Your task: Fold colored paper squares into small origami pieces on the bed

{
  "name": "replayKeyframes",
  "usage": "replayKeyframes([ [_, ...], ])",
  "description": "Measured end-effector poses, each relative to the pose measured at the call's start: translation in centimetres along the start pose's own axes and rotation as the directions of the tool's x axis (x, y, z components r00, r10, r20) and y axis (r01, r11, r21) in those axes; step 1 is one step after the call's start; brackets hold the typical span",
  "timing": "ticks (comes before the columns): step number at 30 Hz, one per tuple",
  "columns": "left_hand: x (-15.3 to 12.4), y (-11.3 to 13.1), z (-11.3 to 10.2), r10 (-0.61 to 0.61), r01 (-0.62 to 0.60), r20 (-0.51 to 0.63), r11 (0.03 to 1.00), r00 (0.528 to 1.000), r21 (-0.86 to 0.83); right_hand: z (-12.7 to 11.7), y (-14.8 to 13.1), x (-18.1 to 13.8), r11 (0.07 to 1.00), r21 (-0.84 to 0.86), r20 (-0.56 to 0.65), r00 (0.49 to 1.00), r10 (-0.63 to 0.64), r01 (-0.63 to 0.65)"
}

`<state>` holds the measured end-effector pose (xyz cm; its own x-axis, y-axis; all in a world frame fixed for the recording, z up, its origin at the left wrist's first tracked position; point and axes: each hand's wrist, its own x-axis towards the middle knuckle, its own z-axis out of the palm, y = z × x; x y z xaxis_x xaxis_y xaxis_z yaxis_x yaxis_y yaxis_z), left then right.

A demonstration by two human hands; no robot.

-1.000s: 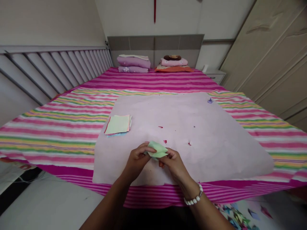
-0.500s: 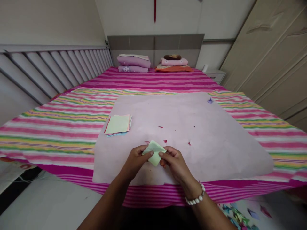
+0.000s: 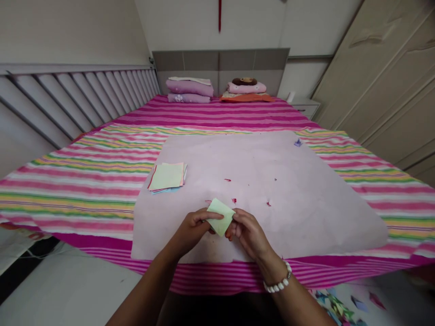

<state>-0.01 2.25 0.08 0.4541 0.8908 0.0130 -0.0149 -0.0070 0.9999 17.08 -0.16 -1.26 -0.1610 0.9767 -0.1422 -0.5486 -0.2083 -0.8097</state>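
A light green piece of folded paper (image 3: 219, 209) is held between my two hands, over the near part of a large pale sheet (image 3: 316, 194) spread on the bed. My left hand (image 3: 193, 228) grips its left side, one finger lying across the face of the paper. At the right corner, my right hand (image 3: 249, 231) pinches the edge with thumb and fingertips. Part of each hand's fingers is hidden behind the paper. A stack of square papers (image 3: 167, 176), pale green on top, lies on the sheet to the left.
Small red scraps (image 3: 234, 200) are scattered beyond my hands. A small purple folded paper piece (image 3: 297, 142) sits at the sheet's far right corner. Several colourful folded papers (image 3: 336, 308) lie below the bed at right. Folded bedding (image 3: 189, 88) is stacked by the headboard (image 3: 217, 68).
The green paper has turned slightly and shifted a little right. My left finger now reaches farther across it, and my right thumb has moved off its face to the edge.
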Motion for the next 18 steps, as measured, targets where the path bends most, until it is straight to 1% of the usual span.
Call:
replayKeyframes([
  [3, -0.1, 0.2, 0.2, 0.057, -0.056, -0.018, 0.995, 0.998, 0.078, -0.1, 0.1, 0.0, 0.999, -0.041, 0.019, 1.000, -0.006, 0.007],
  [5, -0.3, 0.5, 0.4, 0.059, -0.059, 0.005, 0.992, 0.998, 0.112, -0.2, 0.2, 0.1, 0.994, -0.108, -0.015, 1.000, -0.020, 0.018],
  [8, -0.6, 0.8, 0.5, 0.041, -0.046, 0.053, 0.993, 0.998, 0.109, -0.4, 0.4, 0.2, 0.982, -0.185, -0.078, 0.995, -0.062, 0.047],
  [10, -0.6, 0.8, 0.4, 0.047, -0.047, 0.003, 0.994, 0.999, 0.099, -0.4, 0.4, 0.2, 0.975, -0.216, -0.102, 0.992, -0.075, 0.052],
  [12, -0.5, 0.5, 0.4, 0.047, -0.040, -0.091, 0.996, 0.995, 0.084, -0.5, 0.5, 0.3, 0.968, -0.244, -0.118, 0.989, -0.084, 0.054],
  [14, -0.3, 0.1, 0.4, 0.021, -0.012, -0.163, 0.998, 0.986, 0.057, -0.5, 0.6, 0.3, 0.963, -0.263, -0.122, 0.989, -0.087, 0.052],
  [16, -0.2, -0.2, 0.5, 0.002, 0.008, -0.200, 0.999, 0.980, 0.051, -0.5, 0.7, 0.3, 0.961, -0.272, -0.119, 0.989, -0.086, 0.051],
  [18, -0.2, -0.3, 0.5, 0.011, 0.006, -0.220, 0.997, 0.975, 0.076, -0.4, 0.8, 0.2, 0.961, -0.271, -0.119, 0.989, -0.089, 0.054],
])
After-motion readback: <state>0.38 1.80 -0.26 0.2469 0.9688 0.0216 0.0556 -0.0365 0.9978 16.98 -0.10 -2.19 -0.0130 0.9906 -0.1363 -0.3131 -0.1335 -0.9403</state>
